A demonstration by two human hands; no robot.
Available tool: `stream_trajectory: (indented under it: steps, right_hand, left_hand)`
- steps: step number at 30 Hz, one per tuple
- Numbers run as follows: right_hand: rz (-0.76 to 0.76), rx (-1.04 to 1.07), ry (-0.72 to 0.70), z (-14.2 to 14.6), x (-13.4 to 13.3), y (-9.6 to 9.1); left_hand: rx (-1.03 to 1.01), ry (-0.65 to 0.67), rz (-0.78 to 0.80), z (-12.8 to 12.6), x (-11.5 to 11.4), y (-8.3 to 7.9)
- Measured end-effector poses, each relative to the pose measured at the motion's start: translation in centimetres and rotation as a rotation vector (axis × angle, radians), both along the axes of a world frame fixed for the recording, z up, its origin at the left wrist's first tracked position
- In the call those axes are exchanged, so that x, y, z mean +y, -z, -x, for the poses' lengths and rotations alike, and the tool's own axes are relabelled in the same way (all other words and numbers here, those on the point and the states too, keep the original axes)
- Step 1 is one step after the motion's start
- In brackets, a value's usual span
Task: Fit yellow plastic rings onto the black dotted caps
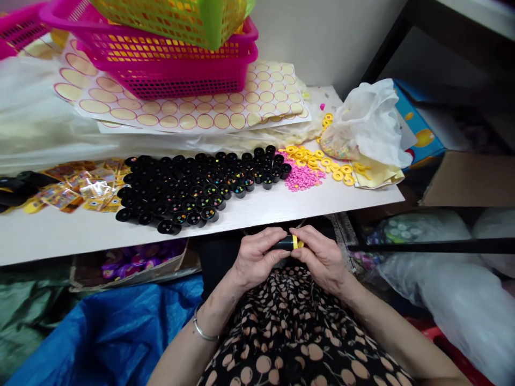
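Observation:
Over my lap, just past the table's front edge, both hands meet on one small item. My left hand (261, 256) is closed around a small black cylinder (285, 244), held lying sideways. Against its right end sits a yellow ring-like cap (295, 242), pinched in the fingers of my right hand (322, 256). On the table stand many black cups (201, 185) in a packed group, several with coloured bits inside. Beside them lie a heap of small pink beads (301, 176) and loose yellow rings (337, 170).
Pink baskets (181, 67) with a green basket (173, 19) on top stand on sticker sheets (189, 112) at the back. Plastic packets (88, 190) lie left on the white table (249, 212). A white plastic bag (364, 120) is at right; a box (132, 260) sits below.

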State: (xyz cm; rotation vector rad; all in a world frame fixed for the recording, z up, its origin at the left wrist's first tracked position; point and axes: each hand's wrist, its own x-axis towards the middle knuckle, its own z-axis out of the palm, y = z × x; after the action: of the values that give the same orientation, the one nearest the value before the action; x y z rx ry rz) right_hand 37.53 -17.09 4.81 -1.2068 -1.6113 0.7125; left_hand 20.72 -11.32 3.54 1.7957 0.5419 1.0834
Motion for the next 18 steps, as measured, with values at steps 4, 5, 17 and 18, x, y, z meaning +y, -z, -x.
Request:
stream_trajectory:
  steps: [4, 5, 17, 18]
  right_hand:
    - [0.307, 0.287, 0.012, 0.5, -0.2, 0.1]
    - [0.359, 0.349, 0.019, 0.7, -0.2, 0.1]
    - [0.602, 0.703, 0.111, 1.8, 0.1, -0.5]
    - [0.631, 0.788, 0.104, 1.7, 0.2, -0.5]
  left_hand:
    - [0.023, -0.046, -0.232, -0.1, -0.1, 0.8]
    - [0.015, -0.058, -0.225, -0.2, -0.1, 0.9]
    - [-0.376, 0.001, 0.984, -1.3, -1.2, 3.0]
    - [-0.406, -0.002, 1.031, -1.4, -1.3, 3.2]
